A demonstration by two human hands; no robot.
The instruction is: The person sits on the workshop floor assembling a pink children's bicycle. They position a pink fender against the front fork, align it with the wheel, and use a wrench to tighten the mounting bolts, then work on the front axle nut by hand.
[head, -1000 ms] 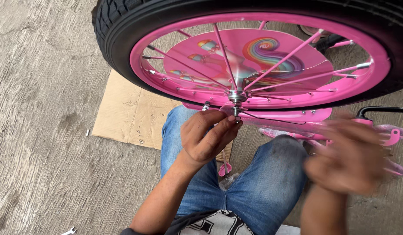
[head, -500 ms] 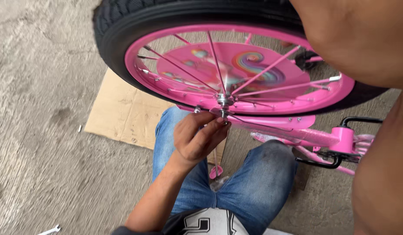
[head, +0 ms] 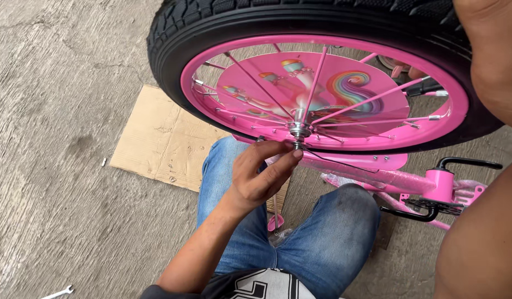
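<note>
Head view: left hand [head: 261, 177] sits at the centre of the pink wheel [head: 322, 94], thumb and fingertips [head: 296, 155] pinched around the small fitting on the end of the axle [head: 298, 133]; whether it's a nut or washer can't be told, too small. Wheel is held up off the concrete floor [head: 56, 210], above the person's lap in blue jeans [head: 322, 243], black tyre [head: 256, 22] along the top of frame. Right hand itself is out of view; only the right arm [head: 488, 72] shows at the top right corner and down the right edge, apparently steadying the tyre, grip can't be told. Progress, judged: wheel looks seated by the pink frame [head: 388, 180], axle hardware being worked by hand, so it's likely at the finger-tight stage w/ tool tightening left. Around: flat cardboard sheet [head: 156, 138] on the floor under the left knee, a spanner [head: 58, 292] at the floor's bottom left, well apart from the hand, black pedal [head: 427, 207] at right. Spokes crowd the hub and pedal sits close, so access is tight.
</note>
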